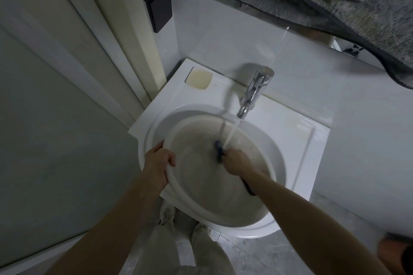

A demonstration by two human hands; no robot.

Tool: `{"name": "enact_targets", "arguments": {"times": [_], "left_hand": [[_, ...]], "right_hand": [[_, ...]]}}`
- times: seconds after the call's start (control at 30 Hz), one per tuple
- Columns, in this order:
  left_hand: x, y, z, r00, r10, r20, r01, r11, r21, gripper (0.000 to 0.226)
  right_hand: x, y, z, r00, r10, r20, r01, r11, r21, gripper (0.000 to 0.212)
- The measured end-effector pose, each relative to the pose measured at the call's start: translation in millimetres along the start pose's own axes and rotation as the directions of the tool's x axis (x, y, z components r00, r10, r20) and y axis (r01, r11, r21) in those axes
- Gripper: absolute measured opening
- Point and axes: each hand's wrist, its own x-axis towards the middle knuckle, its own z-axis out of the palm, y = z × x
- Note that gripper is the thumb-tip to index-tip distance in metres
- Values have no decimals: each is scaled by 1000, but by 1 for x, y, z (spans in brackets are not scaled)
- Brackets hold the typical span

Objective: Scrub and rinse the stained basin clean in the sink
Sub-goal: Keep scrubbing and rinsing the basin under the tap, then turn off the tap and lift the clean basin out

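While tap water (231, 133) runs into the stained basin (207, 176) in the sink (297, 140), the left hand (157, 163) clamps its near-left rim and the right hand (238, 161) grips a dark brush (219, 149).

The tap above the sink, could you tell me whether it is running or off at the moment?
Running: a stream of water falls from the tap spout into the basin.
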Motion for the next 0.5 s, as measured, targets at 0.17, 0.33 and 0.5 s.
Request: {"name": "enact_targets", "arguments": {"times": [0.17,0.33,0.5], "left_hand": [[4,-3,6,997,58,44,-60,998,31,58],[8,-5,2,999,32,36,-33,999,14,61],[7,1,-1,996,54,67,-56,998,23,66]], "right_hand": [[-14,-25,9,964,-263,31,254,951,174,36],[-54,1,7,836,-379,396,409,912,10,39],[-50,48,-21,899,-108,425,230,941,-247,33]]}}
